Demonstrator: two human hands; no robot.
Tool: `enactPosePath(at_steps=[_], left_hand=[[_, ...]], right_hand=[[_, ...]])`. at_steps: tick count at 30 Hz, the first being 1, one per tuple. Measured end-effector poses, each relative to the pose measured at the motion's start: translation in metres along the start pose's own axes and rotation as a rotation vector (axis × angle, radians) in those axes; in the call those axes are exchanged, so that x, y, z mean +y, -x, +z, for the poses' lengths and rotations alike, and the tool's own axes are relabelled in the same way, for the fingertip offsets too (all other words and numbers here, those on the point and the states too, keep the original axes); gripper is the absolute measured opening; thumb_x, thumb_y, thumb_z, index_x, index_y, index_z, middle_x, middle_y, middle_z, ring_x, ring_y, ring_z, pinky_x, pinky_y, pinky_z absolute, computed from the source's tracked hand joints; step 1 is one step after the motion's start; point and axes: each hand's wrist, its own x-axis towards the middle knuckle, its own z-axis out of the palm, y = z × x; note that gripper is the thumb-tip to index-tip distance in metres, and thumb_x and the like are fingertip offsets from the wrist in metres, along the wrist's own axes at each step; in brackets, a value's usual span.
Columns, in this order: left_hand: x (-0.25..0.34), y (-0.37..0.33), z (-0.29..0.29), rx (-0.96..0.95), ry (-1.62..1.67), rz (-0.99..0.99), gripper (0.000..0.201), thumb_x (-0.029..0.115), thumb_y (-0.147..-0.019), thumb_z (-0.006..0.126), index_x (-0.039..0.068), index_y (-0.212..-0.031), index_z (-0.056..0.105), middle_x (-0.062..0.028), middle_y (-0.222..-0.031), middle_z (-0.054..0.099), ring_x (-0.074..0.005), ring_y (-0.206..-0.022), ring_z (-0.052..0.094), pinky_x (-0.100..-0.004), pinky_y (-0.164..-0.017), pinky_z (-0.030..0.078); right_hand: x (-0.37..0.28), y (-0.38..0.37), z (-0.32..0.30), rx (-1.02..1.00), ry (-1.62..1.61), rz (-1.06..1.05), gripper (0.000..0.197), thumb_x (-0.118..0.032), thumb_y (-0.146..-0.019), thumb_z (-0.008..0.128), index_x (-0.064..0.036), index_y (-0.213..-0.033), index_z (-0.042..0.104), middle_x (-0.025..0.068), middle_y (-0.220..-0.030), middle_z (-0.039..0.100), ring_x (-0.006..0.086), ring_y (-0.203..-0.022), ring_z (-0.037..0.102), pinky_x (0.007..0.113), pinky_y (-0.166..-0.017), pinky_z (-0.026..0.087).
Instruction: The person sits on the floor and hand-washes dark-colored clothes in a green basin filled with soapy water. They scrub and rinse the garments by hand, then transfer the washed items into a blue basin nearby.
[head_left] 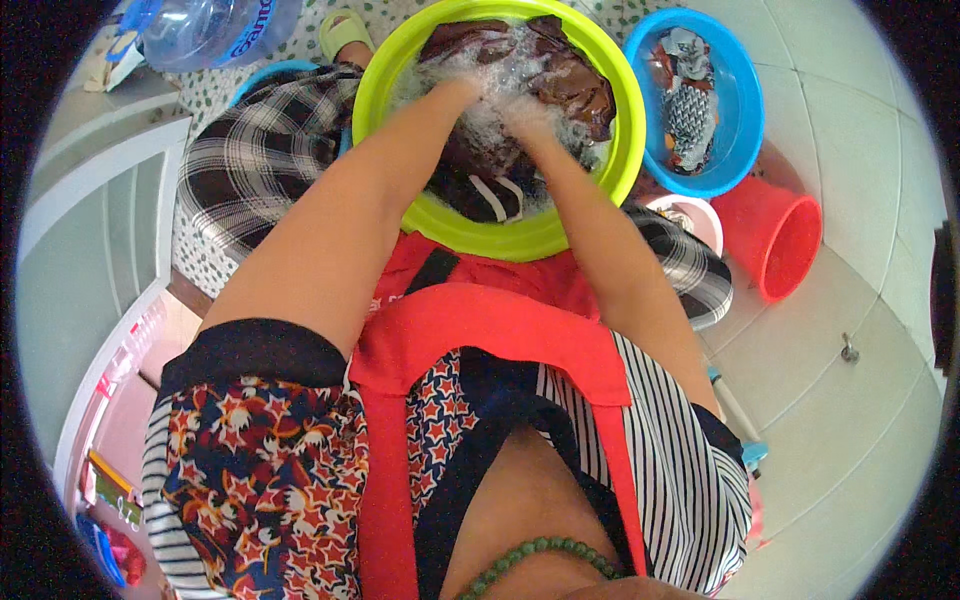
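Between my knees stands a lime-green basin of foamy water. Dark brown wet clothing bulges out of the suds, and a black piece with white stripes lies at the near side. Both arms reach down into the basin. My left hand is sunk in the white foam near the middle. Just right of it, my right hand presses into the foam over the brown cloth. Foam and water hide the fingers of both hands, so what they grip cannot be seen.
A blue basin with grey and patterned wet clothes stands at the right. Beside it are a red bucket and a small pale bowl. A large clear bottle lies at the far left, near a green slipper. A white-framed door borders the left.
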Motion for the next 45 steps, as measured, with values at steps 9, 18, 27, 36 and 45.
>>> enactPosePath(at_steps=[9,18,27,36,45], left_hand=[[0.012,0.083,-0.097,0.177,0.925,-0.025,0.043,0.044,-0.083,0.062,0.007,-0.106,0.064,-0.0092,-0.096,0.063,-0.0234,-0.088,0.061,-0.0363,-0.082,0.047],[0.048,0.185,-0.029,0.632,0.078,-0.092,0.043,0.046,-0.081,0.059,0.014,-0.109,0.062,-0.0142,-0.135,0.04,-0.0394,-0.124,0.036,-0.058,-0.097,0.034],[0.051,0.166,-0.011,0.3,0.097,-0.126,0.037,0.027,-0.083,0.054,0.014,-0.117,0.055,-0.0145,-0.13,0.046,-0.0332,-0.12,0.042,-0.0488,-0.096,0.036],[-0.001,0.08,0.021,-0.09,0.253,-0.022,0.044,0.036,-0.084,0.05,0.01,-0.119,0.056,-0.0154,-0.126,0.052,-0.0322,-0.115,0.049,-0.0428,-0.097,0.038],[-0.028,0.02,-0.024,-0.043,0.282,0.053,0.053,0.048,-0.085,0.047,0.006,-0.115,0.061,-0.0161,-0.119,0.06,-0.0317,-0.11,0.056,-0.0396,-0.095,0.041]], right_hand=[[-0.062,0.106,-0.078,0.82,-0.322,-0.309,0.052,-0.028,-0.068,0.07,-0.012,-0.115,0.054,0.0122,-0.094,0.057,0.0323,-0.091,0.058,0.045,-0.076,0.05],[-0.063,0.147,-0.023,0.608,-0.433,-0.157,0.093,-0.034,-0.048,0.086,-0.0195,-0.129,0.042,0.0131,-0.14,0.032,0.0382,-0.126,0.034,0.054,-0.094,0.036],[-0.065,0.11,0.012,0.397,-0.297,-0.082,0.085,-0.031,-0.063,0.078,-0.014,-0.134,0.037,0.0185,-0.135,0.038,0.041,-0.112,0.046,0.052,-0.093,0.039],[-0.04,0.05,0.006,-0.089,-0.386,-0.061,0.052,-0.03,-0.08,0.059,-0.0083,-0.126,0.05,0.0183,-0.118,0.055,0.0379,-0.107,0.053,0.047,-0.091,0.043],[-0.015,0.013,-0.049,0.097,-0.593,0.016,0.048,-0.047,-0.069,0.071,-0.0108,-0.102,0.066,0.0173,-0.103,0.066,0.0295,-0.099,0.062,0.037,-0.087,0.048]])
